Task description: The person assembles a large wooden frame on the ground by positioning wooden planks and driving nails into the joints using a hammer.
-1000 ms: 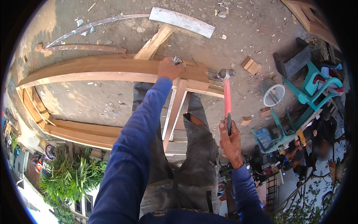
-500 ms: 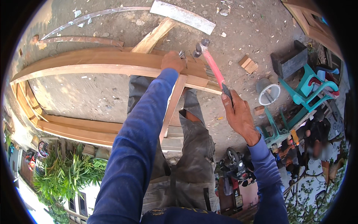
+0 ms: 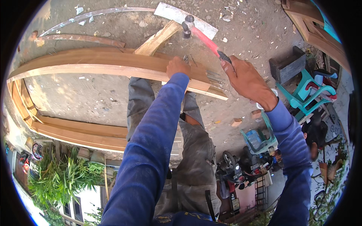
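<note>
The curved frame of smooth reddish-brown timber (image 3: 86, 62) lay with its far rail running from nine o'clock to one o'clock and its nearer rail between eight and nine o'clock. The far rail's upper face was broad and evenly toned; a paler strip followed its near edge. The bare left hand (image 3: 178, 67) rested on this rail at twelve o'clock, fingers closed around a small grey metal piece (image 3: 185, 58), mostly hidden. The bare right hand (image 3: 247, 79), at two o'clock, was clenched around the black grip of a red-handled hammer with a dark, blunt metal head (image 3: 205, 40). The hammer was raised, its head pointing towards eleven o'clock from that hand; the red looked faded and dusty near the head. A rough timber offcut (image 3: 156, 39) met the frame between eleven and twelve o'clock. A whitish flat board (image 3: 169, 13) lay beyond. A black box-shaped container (image 3: 288, 66) stood at two o'clock, a teal plastic chair (image 3: 304, 87) at three o'clock
</note>
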`<state>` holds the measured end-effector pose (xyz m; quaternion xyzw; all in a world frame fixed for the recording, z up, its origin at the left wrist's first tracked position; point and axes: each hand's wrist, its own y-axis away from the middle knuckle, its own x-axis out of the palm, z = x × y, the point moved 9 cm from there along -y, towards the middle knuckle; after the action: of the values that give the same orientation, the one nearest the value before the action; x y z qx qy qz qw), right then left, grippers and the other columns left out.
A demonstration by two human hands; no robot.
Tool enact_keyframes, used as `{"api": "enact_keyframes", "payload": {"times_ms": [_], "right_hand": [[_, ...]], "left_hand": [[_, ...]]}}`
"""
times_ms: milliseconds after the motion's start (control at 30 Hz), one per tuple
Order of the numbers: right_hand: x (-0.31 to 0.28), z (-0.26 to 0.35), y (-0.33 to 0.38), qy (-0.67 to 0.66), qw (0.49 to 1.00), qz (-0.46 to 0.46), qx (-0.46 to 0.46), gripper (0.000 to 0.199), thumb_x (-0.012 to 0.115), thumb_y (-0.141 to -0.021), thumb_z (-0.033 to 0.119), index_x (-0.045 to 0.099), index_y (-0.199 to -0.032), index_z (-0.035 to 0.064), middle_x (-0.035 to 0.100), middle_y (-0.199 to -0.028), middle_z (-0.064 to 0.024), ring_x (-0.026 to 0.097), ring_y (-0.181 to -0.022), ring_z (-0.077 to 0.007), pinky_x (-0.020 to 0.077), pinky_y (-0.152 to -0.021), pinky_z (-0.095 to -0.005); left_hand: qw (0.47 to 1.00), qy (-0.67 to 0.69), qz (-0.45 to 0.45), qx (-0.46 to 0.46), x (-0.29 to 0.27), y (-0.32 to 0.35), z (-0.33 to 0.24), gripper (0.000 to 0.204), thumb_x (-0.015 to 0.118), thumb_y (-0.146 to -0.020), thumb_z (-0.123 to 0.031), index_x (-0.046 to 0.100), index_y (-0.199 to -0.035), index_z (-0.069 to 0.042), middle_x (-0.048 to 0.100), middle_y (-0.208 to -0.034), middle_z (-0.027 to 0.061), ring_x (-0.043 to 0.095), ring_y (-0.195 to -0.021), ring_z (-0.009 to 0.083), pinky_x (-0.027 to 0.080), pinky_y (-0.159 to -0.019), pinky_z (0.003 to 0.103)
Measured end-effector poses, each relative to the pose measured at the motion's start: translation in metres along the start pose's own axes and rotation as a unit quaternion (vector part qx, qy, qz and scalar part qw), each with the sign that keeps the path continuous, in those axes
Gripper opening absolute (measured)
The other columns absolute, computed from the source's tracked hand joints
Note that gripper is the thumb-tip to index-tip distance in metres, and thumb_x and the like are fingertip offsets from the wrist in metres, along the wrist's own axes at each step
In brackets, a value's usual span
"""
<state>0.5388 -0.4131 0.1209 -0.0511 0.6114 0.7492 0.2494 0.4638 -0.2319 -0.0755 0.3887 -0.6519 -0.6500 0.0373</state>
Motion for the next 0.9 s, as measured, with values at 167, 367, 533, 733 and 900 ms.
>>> {"api": "enact_keyframes", "payload": {"times_ms": [167, 367, 533, 733, 900], "right_hand": [[0.014, -0.017, -0.009, 0.023, 0.999, 0.033, -0.001, 0.048, 0.042, -0.106, 0.035, 0.059, -0.104, -0.0093, 0.067, -0.085, -0.031, 0.068, -0.084, -0.0477, 0.0513, -0.075, -0.0551], [-0.032, 0.031, -0.006, -0.136, 0.987, 0.065, 0.064, 0.046, 0.044, -0.106, 0.039, 0.059, -0.101, -0.0035, 0.064, -0.078, -0.0222, 0.062, -0.069, -0.041, 0.0495, -0.07, -0.0507], [-0.062, 0.009, 0.016, -0.136, 0.976, -0.168, 0.003, 0.038, 0.056, -0.1, 0.037, 0.056, -0.098, -0.001, 0.059, -0.074, -0.0198, 0.058, -0.068, -0.0389, 0.0463, -0.067, -0.048], [0.053, -0.049, 0.026, -0.215, 0.949, -0.226, 0.043, 0.025, 0.068, -0.092, 0.022, 0.054, -0.098, 0.0015, 0.058, -0.078, -0.0222, 0.06, -0.074, -0.0415, 0.0466, -0.068, -0.0483], [0.158, -0.138, 0.004, -0.259, 0.935, -0.23, 0.081, 0.023, 0.067, -0.093, 0.019, 0.053, -0.104, 0.0038, 0.06, -0.075, -0.0212, 0.062, -0.072, -0.0441, 0.0479, -0.07, -0.0508]], "left_hand": [[1.0, 0.015, -0.007, -0.023, 0.002, 0.007, -0.012, 0.037, 0.079, -0.081, -0.034, 0.076, -0.102, -0.003, 0.075, -0.107, 0.0178, 0.07, -0.105, 0.0392, 0.055, -0.093, 0.047], [0.997, 0.044, -0.053, 0.036, -0.018, 0.008, 0.02, 0.032, 0.072, -0.087, -0.038, 0.075, -0.093, -0.007, 0.074, -0.099, 0.0196, 0.07, -0.098, 0.0405, 0.056, -0.084, 0.048], [0.97, 0.2, -0.133, -0.039, -0.046, 0.107, 0.089, 0.055, 0.065, -0.091, -0.051, 0.069, -0.084, 0.003, 0.068, -0.074, 0.0244, 0.068, -0.078, 0.0431, 0.051, -0.071, 0.05], [0.945, 0.295, -0.071, -0.12, 0.063, 0.092, 0.282, 0.059, 0.068, -0.094, -0.052, 0.067, -0.08, 0.005, 0.065, -0.067, 0.0154, 0.058, -0.065, 0.0202, 0.048, -0.067, 0.041], [0.927, 0.354, 0.031, -0.12, 0.105, 0.063, 0.224, 0.052, 0.067, -0.097, -0.049, 0.068, -0.082, 0.0, 0.069, -0.073, 0.0078, 0.059, -0.064, 0.0179, 0.048, -0.063, 0.035]]}}
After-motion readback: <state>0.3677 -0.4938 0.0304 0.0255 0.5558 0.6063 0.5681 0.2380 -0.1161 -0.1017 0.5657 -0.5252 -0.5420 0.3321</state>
